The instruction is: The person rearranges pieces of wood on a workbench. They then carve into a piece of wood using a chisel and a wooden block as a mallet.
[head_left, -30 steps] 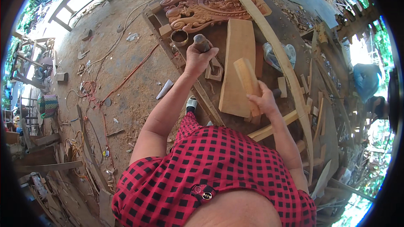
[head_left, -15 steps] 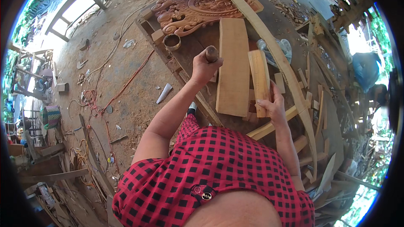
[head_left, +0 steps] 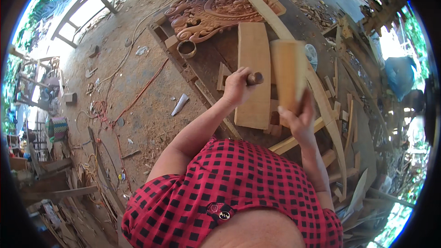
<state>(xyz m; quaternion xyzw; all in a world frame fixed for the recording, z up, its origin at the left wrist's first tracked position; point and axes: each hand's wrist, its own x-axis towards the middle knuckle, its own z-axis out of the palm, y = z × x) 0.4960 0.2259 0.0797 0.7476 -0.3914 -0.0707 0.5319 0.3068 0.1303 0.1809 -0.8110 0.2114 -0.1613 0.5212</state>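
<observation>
My left hand [head_left: 238,87] is closed round a dark wooden tool handle [head_left: 255,78], whose end points right over a wide, pale plank [head_left: 251,50]; the rest of the tool is hidden. My right hand [head_left: 297,118] grips a shorter pale wooden block [head_left: 285,66] by its lower end, right of the plank; the block is blurred. A long, thin curved board [head_left: 318,99] runs behind the block. Left of the plank's upper part sits a round container [head_left: 187,49], and beyond lies a carved reddish wood panel [head_left: 224,3].
These pieces lie on a low dark worktop [head_left: 212,50]. Cords [head_left: 101,112] and shavings lie on the floor at left, with a wooden frame [head_left: 85,9] behind. Offcuts [head_left: 351,119] crowd the right side, near a blue bag [head_left: 399,76]. Scrap boards [head_left: 69,193] fill the lower left.
My left hand has moved right and down, and the handle has tipped rightward. My right hand has shifted right with the block, which now reaches higher and is blurred by motion.
</observation>
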